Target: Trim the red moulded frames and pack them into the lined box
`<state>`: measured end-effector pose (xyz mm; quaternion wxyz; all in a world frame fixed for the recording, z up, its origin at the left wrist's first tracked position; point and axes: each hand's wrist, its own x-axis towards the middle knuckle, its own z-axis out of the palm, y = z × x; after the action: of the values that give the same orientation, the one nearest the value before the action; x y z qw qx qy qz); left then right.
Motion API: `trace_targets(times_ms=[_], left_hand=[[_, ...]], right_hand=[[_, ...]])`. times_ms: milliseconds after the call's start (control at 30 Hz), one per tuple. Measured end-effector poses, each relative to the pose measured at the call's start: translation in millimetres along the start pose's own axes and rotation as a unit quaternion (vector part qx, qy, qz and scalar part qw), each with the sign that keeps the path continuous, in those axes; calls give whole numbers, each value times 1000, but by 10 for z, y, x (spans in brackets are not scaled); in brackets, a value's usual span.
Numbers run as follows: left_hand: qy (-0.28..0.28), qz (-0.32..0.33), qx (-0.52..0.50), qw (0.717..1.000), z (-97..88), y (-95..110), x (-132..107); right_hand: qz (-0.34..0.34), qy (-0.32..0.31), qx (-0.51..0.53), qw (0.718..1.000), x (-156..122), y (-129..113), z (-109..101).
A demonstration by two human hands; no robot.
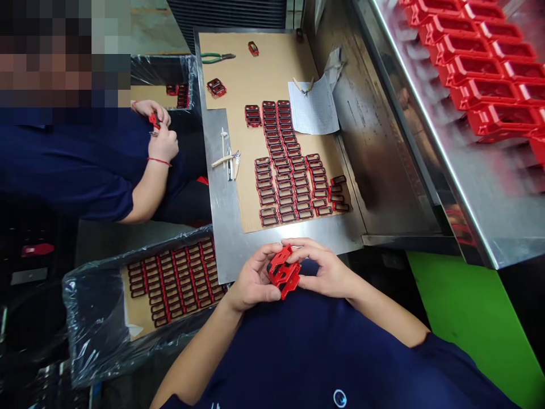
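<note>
Close to my chest, just off the table's near edge, both hands grip a red plastic frame part (284,271) with black portions. My left hand (254,279) holds its left side, thumb low and fingers curled behind. On the opposite side, my right hand (319,267) pinches the part between thumb and fingers. My fingers cover some of it, so I cannot tell whether it is one piece or more. Beyond my hands, rows of red and black frame parts (287,184) lie on a cardboard sheet (232,74) over the metal table (223,244).
Pliers (218,57), cutters (303,88) and more hand tools (230,162) lie on the table near a paper sheet (315,108). A plastic-lined bin (97,335) of parts stands left. A co-worker's hands (159,133) hold a red part. Red frames (481,62) fill a metal shelf (498,227).
</note>
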<state>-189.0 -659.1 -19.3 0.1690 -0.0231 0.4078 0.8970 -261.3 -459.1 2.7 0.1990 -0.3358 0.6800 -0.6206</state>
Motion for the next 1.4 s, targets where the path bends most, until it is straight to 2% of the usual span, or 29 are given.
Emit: trace_targets(times_ms=[333,433,533,600,667,733,800,900,1000,1133,1233,1300,1400], left_hand=[[32,53,117,991,67,16,13],[31,103,190,976,46,-4,11],[39,150,294,943,17,-5,11],[56,174,363,914,13,10,15],[65,205,420,882,30,31,26],[64,239,471,847,60,50,44],[66,257,517,814,88,60,62],[65,262,575,773,103,56,76],[55,265,608,746,93,41,68],[51,252,600,758,91,30,45],[50,246,582,773,100,23,34],[54,246,572,781,104,15,31],[68,248,562,787,104,4,26]], right_hand=[[-102,60,-139,983,15,124,72],[-118,68,-162,977,6,157,83],[-85,66,-151,983,-29,132,65],[-23,70,-83,994,-60,92,42],[60,76,51,994,-87,56,25],[137,71,197,968,-102,41,25],[185,62,303,933,-100,46,50],[218,61,381,896,-79,70,114],[245,70,405,878,-59,91,166],[287,70,420,858,-44,113,188],[310,63,469,825,-31,130,185],[310,52,507,803,-22,139,178],[298,33,540,786,-17,157,167]])
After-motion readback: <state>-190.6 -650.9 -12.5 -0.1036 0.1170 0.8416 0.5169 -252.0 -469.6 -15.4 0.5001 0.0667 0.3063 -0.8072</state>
